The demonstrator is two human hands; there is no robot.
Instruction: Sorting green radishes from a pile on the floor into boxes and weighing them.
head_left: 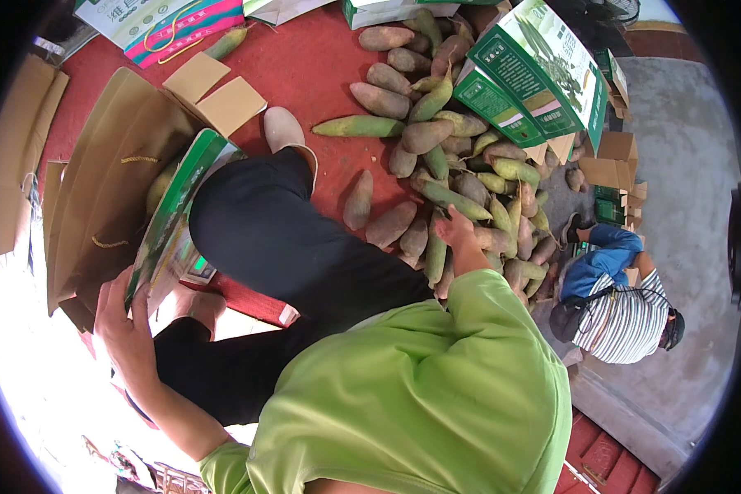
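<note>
My left hand grips the near edge of an open carton, its fingers hooked over the green and white side panel. The carton has a brown inside with yellow rope handles, and something greenish lies partly hidden in it. My right hand reaches into a heap of green radishes, thumb and fingers apart. Just beyond the fingertips lies a long green radish, and another radish stands out below them. Whether the fingers touch either one is hard to tell.
Loose soil-covered radishes spread over the red floor. A green and white carton stands beyond the heap. Folded brown cardboard lies near my shoe. At the right, another person bends by small boxes. A lit green display shows below my knee.
</note>
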